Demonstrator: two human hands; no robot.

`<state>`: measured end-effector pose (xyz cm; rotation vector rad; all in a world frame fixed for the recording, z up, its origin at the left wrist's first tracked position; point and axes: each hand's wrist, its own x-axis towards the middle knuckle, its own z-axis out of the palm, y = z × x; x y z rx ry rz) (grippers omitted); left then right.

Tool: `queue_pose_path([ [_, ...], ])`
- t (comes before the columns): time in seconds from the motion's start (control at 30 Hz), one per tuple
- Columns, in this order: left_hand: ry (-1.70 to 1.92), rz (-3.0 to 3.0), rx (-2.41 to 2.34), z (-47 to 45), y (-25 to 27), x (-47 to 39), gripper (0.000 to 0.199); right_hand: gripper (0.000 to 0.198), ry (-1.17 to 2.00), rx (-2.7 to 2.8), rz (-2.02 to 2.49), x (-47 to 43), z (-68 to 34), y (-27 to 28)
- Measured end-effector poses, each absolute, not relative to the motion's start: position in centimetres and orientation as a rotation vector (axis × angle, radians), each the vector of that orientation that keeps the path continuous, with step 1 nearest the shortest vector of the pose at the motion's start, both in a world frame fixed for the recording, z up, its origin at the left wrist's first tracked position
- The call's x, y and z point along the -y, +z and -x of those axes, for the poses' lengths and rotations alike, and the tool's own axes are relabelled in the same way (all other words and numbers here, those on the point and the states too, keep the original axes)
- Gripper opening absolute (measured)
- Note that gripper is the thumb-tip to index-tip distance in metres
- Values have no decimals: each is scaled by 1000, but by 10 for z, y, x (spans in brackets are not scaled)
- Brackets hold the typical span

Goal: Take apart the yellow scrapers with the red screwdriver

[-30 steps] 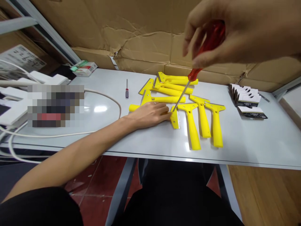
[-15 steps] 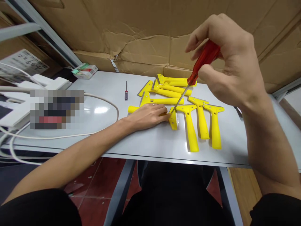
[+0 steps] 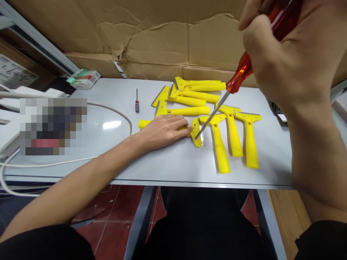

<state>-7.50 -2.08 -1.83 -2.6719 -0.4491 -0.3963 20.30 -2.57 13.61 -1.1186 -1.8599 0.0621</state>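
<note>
- Left hand is closed over the yellow scraper on the worktop, head toward three o'clock, probably against turning.
- Right hand, at two o'clock, grips the red screwdriver, slanted, its tip meeting that head.

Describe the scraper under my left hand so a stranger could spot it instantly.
On the pale table, find the left hand among several yellow scrapers. Beneath it lies one yellow scraper, its head showing to the right. Unlike its neighbours, it has a hand over its handle and the tip of a red-handled screwdriver at its head.
</note>
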Motion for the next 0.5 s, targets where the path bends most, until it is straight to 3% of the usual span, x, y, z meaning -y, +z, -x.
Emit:
queue_pose_path([
  [0.1, -406, 2661, 454, 74, -18, 21, 21, 51, -117, 1940, 1296, 30, -194, 137],
  [0.5, -395, 2695, 448, 75, -15, 22, 21, 58, -101, 2007, 1334, 26, -193, 138],
])
